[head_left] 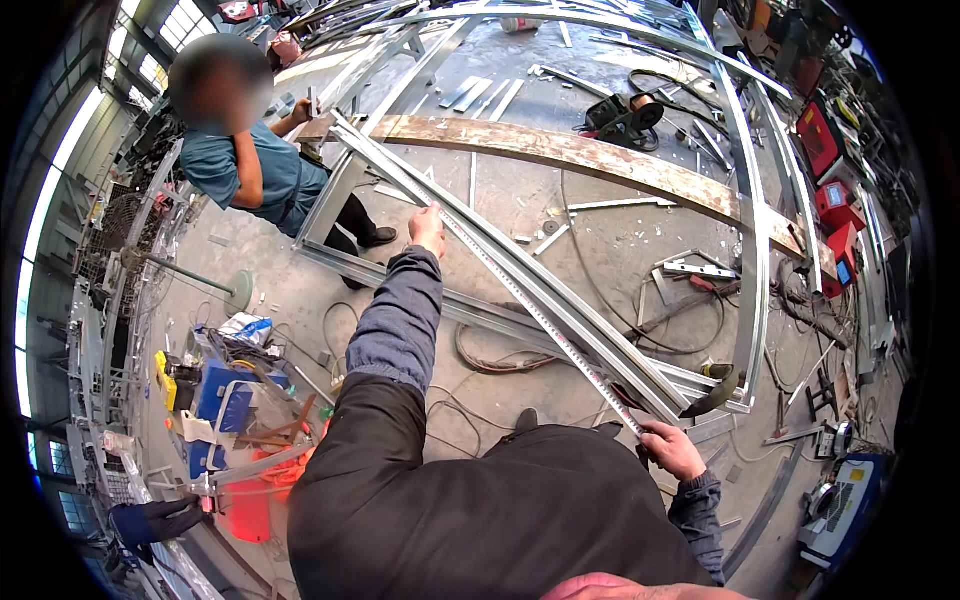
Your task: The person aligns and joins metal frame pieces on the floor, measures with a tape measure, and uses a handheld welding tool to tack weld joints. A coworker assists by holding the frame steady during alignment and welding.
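A tape measure's pale blade (545, 322) stretches diagonally between my hands, along the near side of long silvery metal profiles (530, 268). My left hand (427, 232), arm reaching forward, is closed on the blade toward its far end, beside the profiles. Lower right, my right hand (674, 450) is closed around the near end of the tape; its fingers hide most of what sits in the palm. The profiles rest on a metal frame (470, 307) and slant from the upper left to the lower right.
A person (245, 175) in a blue-green shirt stands beyond the profiles' far end. A worn plank (560, 152) crosses behind. Cables (490, 362) and offcuts litter the floor. Red machines (838, 207) stand right; a blue toolbox (222, 395) and red bucket (246, 512) lie left.
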A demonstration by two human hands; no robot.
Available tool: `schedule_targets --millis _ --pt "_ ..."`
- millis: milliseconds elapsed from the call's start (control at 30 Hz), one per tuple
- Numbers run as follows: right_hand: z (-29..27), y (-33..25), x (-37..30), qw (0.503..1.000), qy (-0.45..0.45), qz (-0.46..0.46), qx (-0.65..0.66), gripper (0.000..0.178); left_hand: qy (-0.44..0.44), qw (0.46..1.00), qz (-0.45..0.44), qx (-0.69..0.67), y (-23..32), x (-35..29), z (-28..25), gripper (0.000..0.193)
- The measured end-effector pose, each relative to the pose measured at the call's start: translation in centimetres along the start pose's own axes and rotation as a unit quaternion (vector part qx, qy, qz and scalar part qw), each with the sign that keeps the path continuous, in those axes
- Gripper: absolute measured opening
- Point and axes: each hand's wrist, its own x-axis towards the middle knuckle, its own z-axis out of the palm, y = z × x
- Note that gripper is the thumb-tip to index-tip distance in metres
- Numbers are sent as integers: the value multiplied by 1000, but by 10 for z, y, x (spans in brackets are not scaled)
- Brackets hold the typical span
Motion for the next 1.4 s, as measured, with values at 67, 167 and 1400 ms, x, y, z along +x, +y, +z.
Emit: schedule_targets --millis 67,167,1400 --pt "5 0 8 1000 9 -4 -22 40 -12 1000 -15 -2 -8 0 2 24" --pt "16 0 26 999 17 -29 -27 40 -24 999 -26 -12 -15 7 0 23" --pt "74 -50 114 993 -20 -53 -99 42 -29 999 -34 22 -38 49 -26 24"
